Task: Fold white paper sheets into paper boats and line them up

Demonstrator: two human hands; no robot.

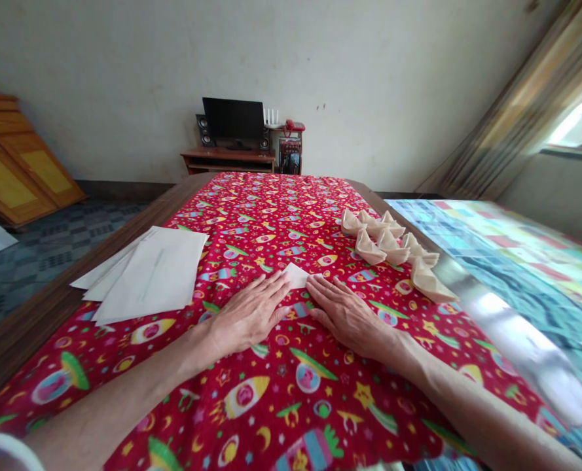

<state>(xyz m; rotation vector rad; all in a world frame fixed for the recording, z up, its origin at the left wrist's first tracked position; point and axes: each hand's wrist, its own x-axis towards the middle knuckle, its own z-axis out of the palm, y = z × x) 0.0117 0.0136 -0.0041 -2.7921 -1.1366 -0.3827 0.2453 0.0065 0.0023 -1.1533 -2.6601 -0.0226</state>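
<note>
A small folded piece of white paper (pixel 296 275) lies on the red patterned cloth in front of me. My left hand (pixel 251 309) rests flat with its fingertips on the paper's left side. From the right, my right hand (pixel 347 314) touches the opposite edge, fingers stretched out and flat. Both hands have their fingers extended, and neither grips anything. Part of the paper may be hidden under the fingertips. To the left sits a fanned stack of white paper sheets (pixel 156 278). Several folded paper boats (pixel 369 245) stand in a cluster to the right.
The red cloth (pixel 281 216) covers most of a brown wooden table (pixel 30 330). Beyond its far end are a monitor (pixel 234 120) and a red telephone (pixel 294 125) on a low desk. A bed (pixel 526 275) adjoins the right side; a wooden cabinet (pixel 18 160) stands left.
</note>
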